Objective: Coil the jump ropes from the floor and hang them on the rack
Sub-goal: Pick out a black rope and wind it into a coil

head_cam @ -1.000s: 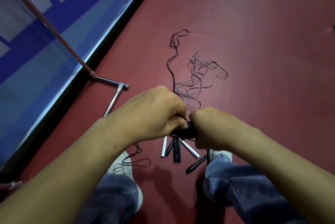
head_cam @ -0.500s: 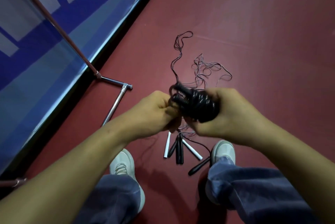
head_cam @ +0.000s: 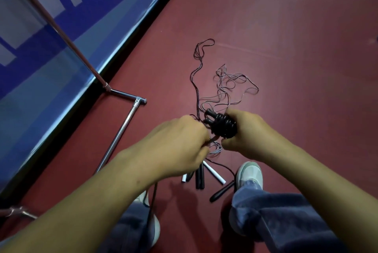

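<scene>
Dark red floor [head_cam: 296, 68] w/ faint seam line. Blue wall panel [head_cam: 41, 58] w/ white blocks at left, black strip [head_cam: 146, 27] along its base. Bottom: white right sneaker [head_cam: 250, 173] & left sneaker [head_cam: 157, 230], blue jeans [head_cam: 276, 218] above them.

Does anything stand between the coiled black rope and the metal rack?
Nothing visible: apart from the left hand, only bare floor lies between the coiled rope and the rack. Its top is out of view.

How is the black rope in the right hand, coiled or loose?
The rope is mostly coiled: tight turns wrap its handles; the left hand pinches a free strand.
</scene>
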